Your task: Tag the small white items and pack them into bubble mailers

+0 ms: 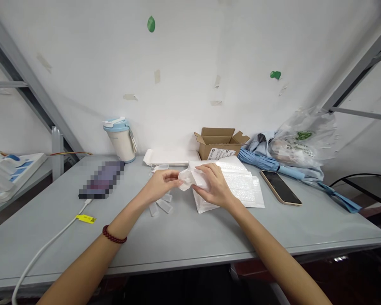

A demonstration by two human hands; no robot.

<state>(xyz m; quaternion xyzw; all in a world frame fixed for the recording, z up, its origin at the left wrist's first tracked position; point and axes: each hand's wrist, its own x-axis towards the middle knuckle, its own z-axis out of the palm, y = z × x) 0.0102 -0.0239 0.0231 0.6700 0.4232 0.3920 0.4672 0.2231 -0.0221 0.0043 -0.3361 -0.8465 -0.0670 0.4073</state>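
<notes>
My left hand (165,183) pinches the crumpled end of a small white translucent bag (186,178) above the middle of the table. On its other side, my right hand (215,184) has its fingers and thumb closed around the same bag. What the bag contains, if anything, I cannot make out. Beneath and behind my right hand lies a stack of white bubble-wrap pouches (241,186). Several small clear plastic pieces (164,205) are scattered on the table just below my left hand, partly covered by it.
Along the wall stand a cream and blue tumbler (120,142), a flat white tray (171,157) and an open cardboard box (217,144). A folded blue umbrella (266,161), a plastic bag (305,140) and a phone (281,187) lie right. A cabled screen device (103,180) lies left.
</notes>
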